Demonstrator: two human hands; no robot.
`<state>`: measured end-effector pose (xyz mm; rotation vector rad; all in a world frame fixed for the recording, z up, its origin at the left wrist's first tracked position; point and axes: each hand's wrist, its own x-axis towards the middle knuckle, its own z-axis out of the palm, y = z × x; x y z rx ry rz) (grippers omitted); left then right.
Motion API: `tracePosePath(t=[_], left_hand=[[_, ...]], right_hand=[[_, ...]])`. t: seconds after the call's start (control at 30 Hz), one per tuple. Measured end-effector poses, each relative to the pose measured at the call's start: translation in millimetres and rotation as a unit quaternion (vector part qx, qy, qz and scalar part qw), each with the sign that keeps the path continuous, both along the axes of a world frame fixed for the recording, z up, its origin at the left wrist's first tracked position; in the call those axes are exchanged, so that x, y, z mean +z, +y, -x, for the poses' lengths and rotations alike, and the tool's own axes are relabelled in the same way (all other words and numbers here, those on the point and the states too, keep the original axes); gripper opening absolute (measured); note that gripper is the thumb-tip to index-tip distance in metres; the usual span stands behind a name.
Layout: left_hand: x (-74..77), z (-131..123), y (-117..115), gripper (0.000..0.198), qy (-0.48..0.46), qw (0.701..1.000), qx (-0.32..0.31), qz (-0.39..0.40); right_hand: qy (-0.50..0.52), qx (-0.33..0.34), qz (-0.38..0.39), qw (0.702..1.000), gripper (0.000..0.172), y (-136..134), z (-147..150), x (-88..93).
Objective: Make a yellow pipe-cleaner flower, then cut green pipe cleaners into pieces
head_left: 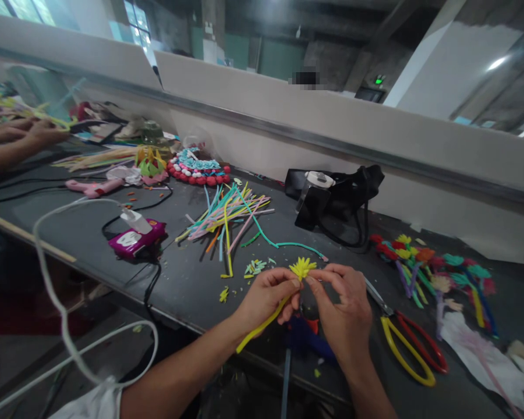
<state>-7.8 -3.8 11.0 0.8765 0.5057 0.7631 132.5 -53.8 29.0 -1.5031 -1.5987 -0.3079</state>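
My left hand (266, 295) is closed around the stem of a yellow pipe-cleaner flower (301, 267), just under its spiky head. The yellow stem runs down and left out of that hand. My right hand (343, 305) pinches the flower head from the right with thumb and forefinger. Both hands hover over the dark table (87, 224) near its front edge. Under them lies a blue and red fuzzy piece (306, 338). Scissors with yellow and red handles (413, 349) lie just right of my right hand.
A loose pile of coloured pipe cleaners (227, 218) lies ahead. Finished flowers (436, 273) lie at the right. A black bag (336, 195) sits by the wall, a purple device with cables (135, 237) at the left. Another person's hands (26, 135) work at far left.
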Motion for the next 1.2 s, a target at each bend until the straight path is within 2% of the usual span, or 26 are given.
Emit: tracePosePath(t=[0.2,0.43,0.67,0.8,1.0,1.2], left_hand=[[-5.3,-1,3,0.026,-0.033,0.999,-0.001,0.002],[-6.2,2,6,0.025,-0.099,0.990,-0.044,0.086],[-6.0,5,7,0.024,-0.088,0.991,-0.067,0.072],[-3.8,3,4,0.027,-0.064,0.995,-0.053,0.048],[-0.4,1,1,0.030,-0.023,1.000,0.003,0.017],[-0.1,0,-1,0.024,-0.015,1.000,0.021,-0.005]], right_hand=[[0.005,0.006,-0.008,1.000,0.011,0,-1,5.1],[0.025,0.003,-0.011,1.000,0.011,-5,-4,9.9],[-0.010,0.029,-0.012,0.999,0.010,-4,-1,7.0],[-0.013,0.030,-0.023,0.999,0.010,-5,0,7.9],[0.001,0.026,-0.030,0.999,0.010,-7,2,10.7],[-0.009,0.032,-0.040,0.999,0.010,-8,4,13.2]])
